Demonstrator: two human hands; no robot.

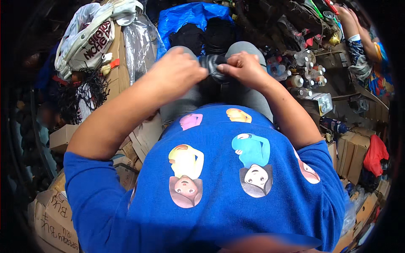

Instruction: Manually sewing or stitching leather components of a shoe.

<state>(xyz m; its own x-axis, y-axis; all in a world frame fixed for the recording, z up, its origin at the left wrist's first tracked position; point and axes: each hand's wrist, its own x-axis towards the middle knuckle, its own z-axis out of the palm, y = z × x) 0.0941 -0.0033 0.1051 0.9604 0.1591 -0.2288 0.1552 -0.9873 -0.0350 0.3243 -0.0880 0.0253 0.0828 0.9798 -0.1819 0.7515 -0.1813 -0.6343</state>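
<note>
Black shoe (214, 67) gripped by both hands, beside brown cardboard boxes (356, 152).

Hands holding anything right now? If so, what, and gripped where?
Both hold one small black leather-like piece over the lap. Left hand grips its left side, right hand pinches its right edge. What the piece is cannot be told.

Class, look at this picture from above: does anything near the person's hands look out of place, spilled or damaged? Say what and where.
Nothing looks spilled or broken. Both hands, left hand and right hand, grip a black leather piece over the lap. The surroundings are crowded: small bottles stand packed together at the right, and cardboard boxes lie jumbled at the left.
</note>
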